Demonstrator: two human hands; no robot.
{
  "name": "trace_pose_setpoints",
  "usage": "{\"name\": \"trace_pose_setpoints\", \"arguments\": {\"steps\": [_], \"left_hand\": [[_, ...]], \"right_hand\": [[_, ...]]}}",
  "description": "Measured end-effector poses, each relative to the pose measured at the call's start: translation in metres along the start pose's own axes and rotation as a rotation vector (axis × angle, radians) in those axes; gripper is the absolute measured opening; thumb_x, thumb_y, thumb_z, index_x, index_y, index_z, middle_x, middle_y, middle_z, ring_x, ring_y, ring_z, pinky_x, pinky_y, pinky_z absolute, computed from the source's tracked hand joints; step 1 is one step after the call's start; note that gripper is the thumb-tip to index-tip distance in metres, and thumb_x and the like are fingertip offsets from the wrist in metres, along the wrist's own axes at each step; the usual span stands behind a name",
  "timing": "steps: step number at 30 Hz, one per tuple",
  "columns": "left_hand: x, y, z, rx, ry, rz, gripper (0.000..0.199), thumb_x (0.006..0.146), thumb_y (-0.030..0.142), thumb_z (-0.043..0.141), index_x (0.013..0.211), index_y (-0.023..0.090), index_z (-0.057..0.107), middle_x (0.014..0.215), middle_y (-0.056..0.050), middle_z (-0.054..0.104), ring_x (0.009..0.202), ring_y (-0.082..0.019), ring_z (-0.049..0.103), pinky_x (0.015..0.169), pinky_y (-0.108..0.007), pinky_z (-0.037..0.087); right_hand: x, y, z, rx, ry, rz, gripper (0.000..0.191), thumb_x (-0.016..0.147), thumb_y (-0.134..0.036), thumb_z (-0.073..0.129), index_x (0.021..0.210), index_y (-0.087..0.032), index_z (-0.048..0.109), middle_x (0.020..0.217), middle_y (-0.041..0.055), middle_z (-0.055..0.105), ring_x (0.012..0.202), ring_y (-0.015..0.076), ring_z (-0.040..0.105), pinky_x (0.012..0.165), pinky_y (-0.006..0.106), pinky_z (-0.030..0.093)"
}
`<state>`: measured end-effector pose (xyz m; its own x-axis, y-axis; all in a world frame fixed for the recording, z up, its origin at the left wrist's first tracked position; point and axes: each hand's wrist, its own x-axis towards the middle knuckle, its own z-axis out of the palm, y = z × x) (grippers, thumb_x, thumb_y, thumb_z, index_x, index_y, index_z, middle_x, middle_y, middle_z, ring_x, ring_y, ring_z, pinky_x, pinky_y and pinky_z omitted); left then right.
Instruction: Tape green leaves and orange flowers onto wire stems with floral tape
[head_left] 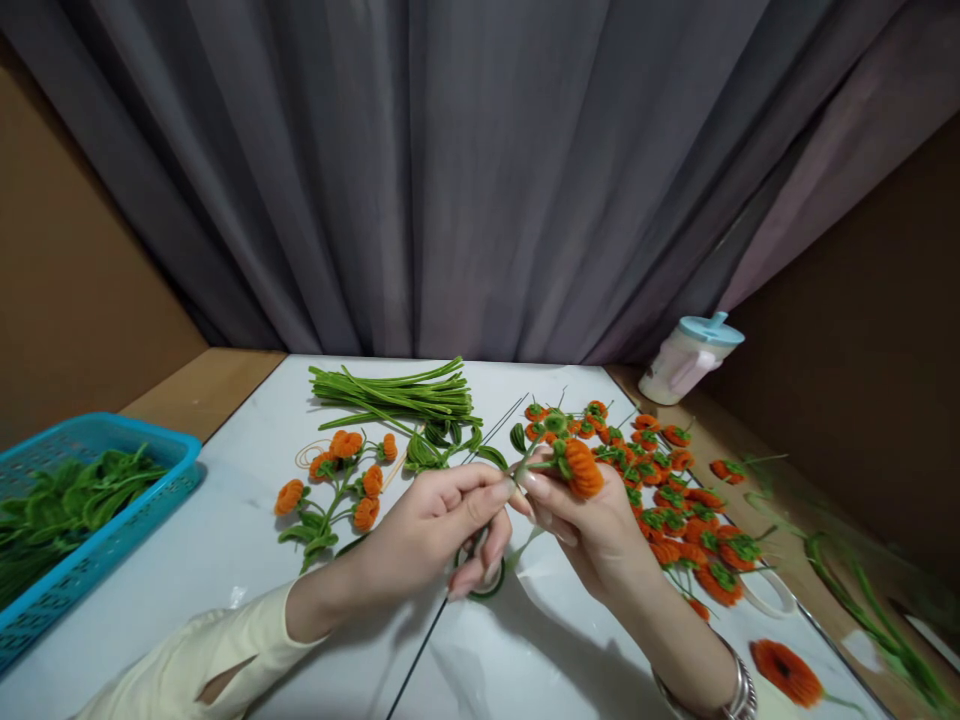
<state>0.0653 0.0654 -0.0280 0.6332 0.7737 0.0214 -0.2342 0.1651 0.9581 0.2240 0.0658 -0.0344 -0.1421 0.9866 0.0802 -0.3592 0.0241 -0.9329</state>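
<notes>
My left hand (457, 515) is closed, its thumb and forefinger pinching a thin stem. A dark wire (417, 650) runs down from beneath it to the table's near edge. Under its curled fingers shows part of a green ring, perhaps a roll of tape (491, 582). My right hand (589, 520) closes its thumb and fingers on the same stem, close to the left fingertips. An orange pipe-cleaner pumpkin (582, 469) with green leaves at its base sticks out above the right hand. A round green piece (555, 422) shows just behind it.
Many orange pumpkins (671, 500) lie at right. A finished-looking orange sprig (330, 500) and green pipe-cleaner stems (397, 390) lie at left and back. A blue basket (169, 490) holds green leaves. A lidded cup (690, 358) stands back right; an orange flower (786, 672) lies near right.
</notes>
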Motion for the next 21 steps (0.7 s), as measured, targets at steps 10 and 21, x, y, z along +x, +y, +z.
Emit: {"name": "trace_pose_setpoints", "arguments": {"steps": [10, 21], "left_hand": [[-0.0095, 0.0047, 0.0085, 0.165, 0.05, 0.014, 0.032, 0.093, 0.041, 0.046, 0.075, 0.015, 0.051, 0.049, 0.006, 0.05, 0.029, -0.003, 0.04, 0.031, -0.011, 0.03], [-0.0086, 0.0009, 0.0019, 0.164, -0.011, 0.011, 0.033, 0.095, 0.042, 0.041, 0.076, 0.016, 0.048, 0.052, 0.004, 0.053, 0.033, -0.004, 0.049, 0.032, -0.01, 0.036]], "right_hand": [[-0.0009, 0.0006, -0.0027, -0.05, -0.047, 0.009, 0.025, 0.067, -0.034, 0.079, 0.06, -0.014, 0.066, 0.05, -0.0041, 0.045, 0.041, 0.0022, 0.023, 0.038, 0.02, 0.015], [0.0044, 0.0046, -0.0102, 0.104, -0.195, 0.116, 0.038, 0.059, -0.04, 0.082, 0.091, -0.023, 0.072, 0.054, -0.0036, 0.05, 0.043, 0.006, 0.033, 0.04, 0.019, 0.024]]}}
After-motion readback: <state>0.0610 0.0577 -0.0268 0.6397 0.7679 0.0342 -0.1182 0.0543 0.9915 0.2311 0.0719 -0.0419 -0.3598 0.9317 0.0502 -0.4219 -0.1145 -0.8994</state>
